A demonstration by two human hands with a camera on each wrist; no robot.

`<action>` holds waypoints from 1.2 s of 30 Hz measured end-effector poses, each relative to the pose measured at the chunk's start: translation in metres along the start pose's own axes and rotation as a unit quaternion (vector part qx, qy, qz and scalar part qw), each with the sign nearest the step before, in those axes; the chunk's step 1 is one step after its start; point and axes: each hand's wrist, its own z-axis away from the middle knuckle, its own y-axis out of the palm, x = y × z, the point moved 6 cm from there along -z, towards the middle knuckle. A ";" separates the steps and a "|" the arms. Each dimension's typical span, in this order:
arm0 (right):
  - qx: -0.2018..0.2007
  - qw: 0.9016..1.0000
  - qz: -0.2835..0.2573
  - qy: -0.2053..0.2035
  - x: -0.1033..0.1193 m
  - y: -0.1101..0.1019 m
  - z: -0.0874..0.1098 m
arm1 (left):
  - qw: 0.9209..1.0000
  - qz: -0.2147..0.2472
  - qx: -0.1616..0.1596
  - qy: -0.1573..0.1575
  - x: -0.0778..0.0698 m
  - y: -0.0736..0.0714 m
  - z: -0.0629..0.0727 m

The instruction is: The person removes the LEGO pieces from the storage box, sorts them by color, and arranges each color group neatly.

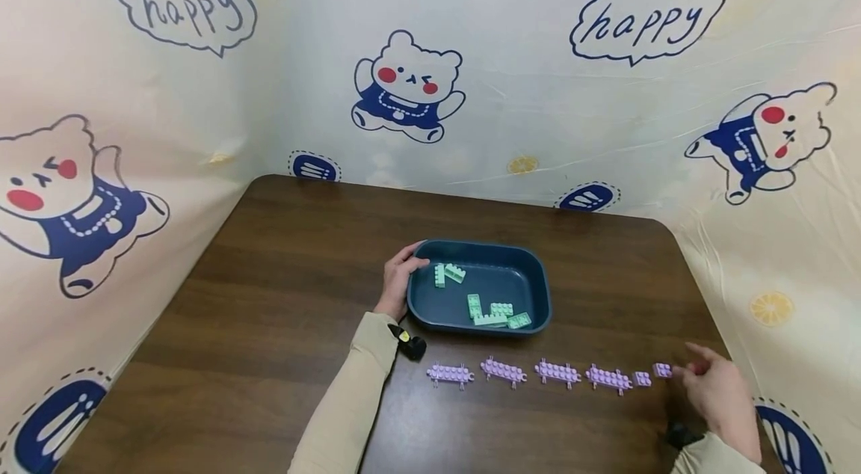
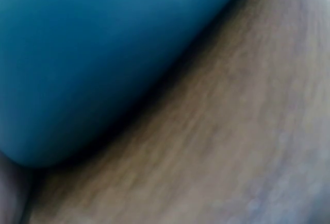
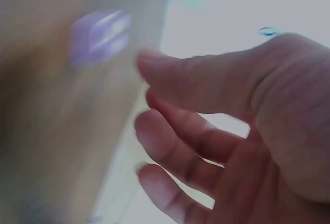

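My left hand (image 1: pixel 397 279) grips the left end of a dark blue tray (image 1: pixel 498 283), thumb over the rim. The tray's smooth outer wall (image 2: pixel 93 69) fills much of the left wrist view. Inside lie several light green toy bricks (image 1: pixel 491 319). To the right, my right hand (image 1: pixel 723 395) hovers over the table with fingers bent loosely and nothing between them. Just left of its fingertips sits a small purple brick (image 1: pixel 662 370), blurred in the right wrist view. Another small purple brick (image 1: pixel 642 379) lies beside it.
Several long purple brick pieces with side pegs, such as this leftmost piece (image 1: pixel 450 374), form a row in front of the tray. All stand on a brown wooden table (image 1: pixel 303 250). A printed curtain (image 1: pixel 511 85) encloses the back and sides.
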 end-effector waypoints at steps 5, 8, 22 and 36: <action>-0.115 0.989 -0.021 -0.093 0.068 -0.014 0.002 | 1.000 -0.004 -0.004 -0.003 0.000 0.001 -0.001; -0.129 0.975 -0.039 -0.178 0.122 -0.004 0.000 | 1.000 0.003 -0.001 -0.009 0.000 0.002 -0.002; 0.093 0.938 0.055 -0.328 0.247 0.103 -0.008 | 1.000 0.007 0.003 -0.007 0.000 0.001 0.001; 0.048 0.923 0.177 -0.339 0.247 0.119 -0.014 | 1.000 -0.002 -0.006 -0.003 0.001 0.001 0.001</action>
